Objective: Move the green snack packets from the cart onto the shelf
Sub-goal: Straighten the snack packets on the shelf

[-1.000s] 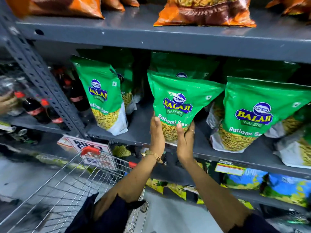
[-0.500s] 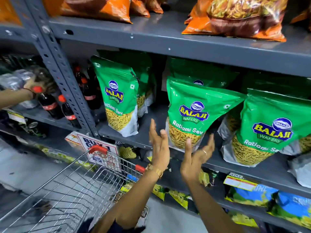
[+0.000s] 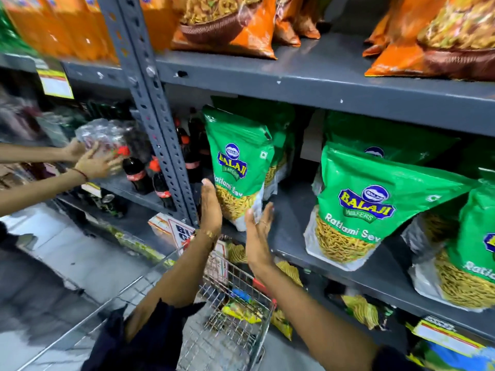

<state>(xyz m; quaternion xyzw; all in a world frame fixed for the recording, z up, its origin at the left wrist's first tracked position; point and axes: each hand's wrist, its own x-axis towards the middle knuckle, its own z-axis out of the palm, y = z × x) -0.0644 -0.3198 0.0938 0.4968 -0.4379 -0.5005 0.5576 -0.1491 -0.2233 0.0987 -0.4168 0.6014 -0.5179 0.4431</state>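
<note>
Both hands are open, palms facing, flanking the lower part of a glossy green Balaji Ratlami Sev packet (image 3: 238, 167) that stands upright near the front edge of the grey metal shelf (image 3: 289, 231). The left hand (image 3: 210, 207) is flat beside its left side; the right hand (image 3: 257, 231) has fingertips at its crinkled lower right corner — contact unclear. Bare shelf separates it from the next packet (image 3: 375, 204). The wire cart (image 3: 230, 322) stands below.
</note>
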